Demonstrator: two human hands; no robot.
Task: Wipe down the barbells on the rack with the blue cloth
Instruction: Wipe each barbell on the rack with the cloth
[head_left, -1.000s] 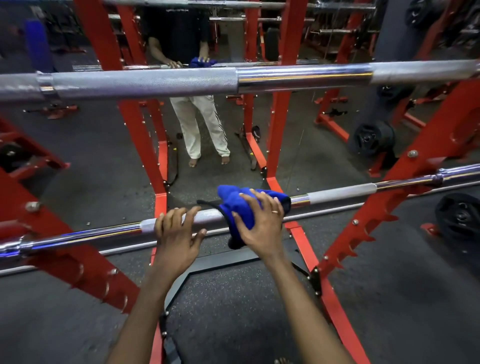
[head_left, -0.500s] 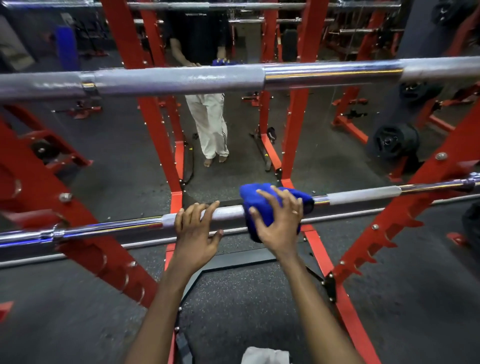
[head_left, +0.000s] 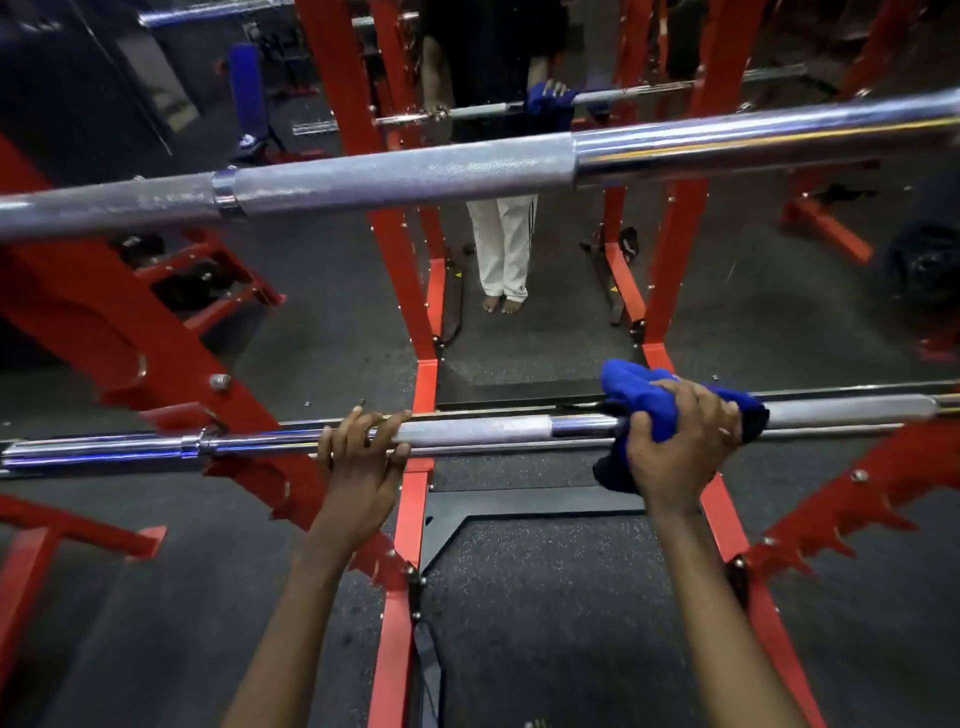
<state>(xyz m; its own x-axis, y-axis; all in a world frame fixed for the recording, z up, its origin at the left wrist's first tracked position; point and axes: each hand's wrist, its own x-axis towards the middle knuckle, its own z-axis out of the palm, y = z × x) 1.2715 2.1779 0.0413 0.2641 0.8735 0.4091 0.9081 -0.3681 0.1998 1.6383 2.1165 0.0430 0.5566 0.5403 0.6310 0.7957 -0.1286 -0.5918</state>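
Two hands working the lower barbell (head_left: 478, 430): left hand (head_left: 363, 457) is curling bare around it; right hand (head_left: 680, 447) is gripping the blue cloth (head_left: 644, 400), bunched around the bar under its palm.

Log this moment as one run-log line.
step: wiping lower barbell | right hand: grips blue cloth around bar | left hand: holds bar | upper barbell: untouched
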